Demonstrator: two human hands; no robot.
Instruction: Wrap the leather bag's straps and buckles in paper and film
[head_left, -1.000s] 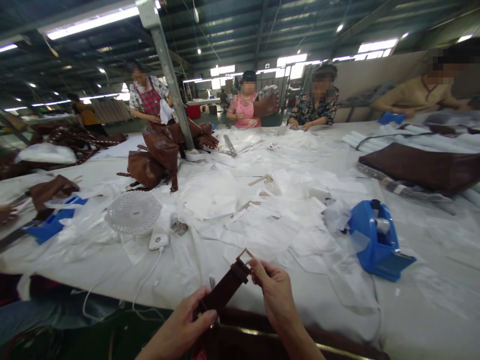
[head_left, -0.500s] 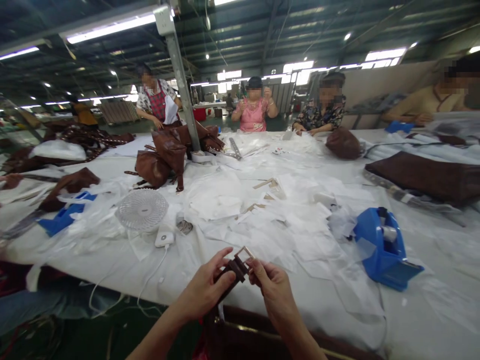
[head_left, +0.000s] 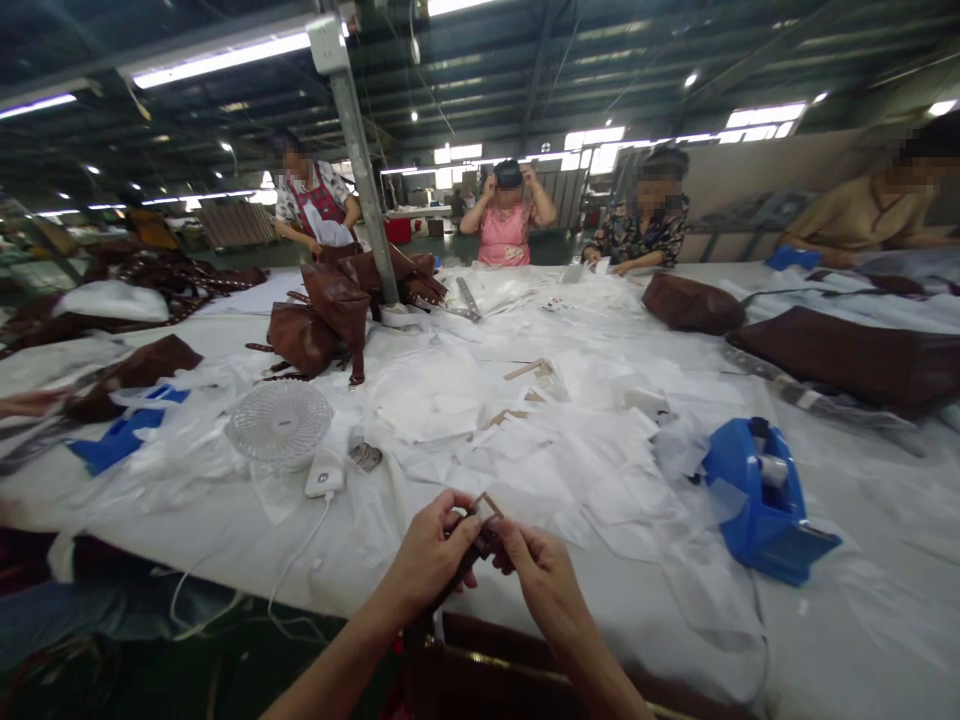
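Note:
A brown leather bag with a gold zipper lies at the table's front edge, below my hands. Its dark brown strap rises to a rectangular metal buckle. My left hand is closed round the strap just under the buckle, thumb on top. From the other side my right hand pinches the strap end beside the buckle. The fingers hide most of the strap end.
White tissue sheets cover the table middle. A white fan stands left; a blue tape dispenser stands right. Brown bags sit by a metal post. Several co-workers, one in a pink apron, are across the table.
My left fingers have closed in on the strap near the buckle, covering more of it. My right hand stays at the buckle. Across the table, a co-worker's hands have moved up to the head.

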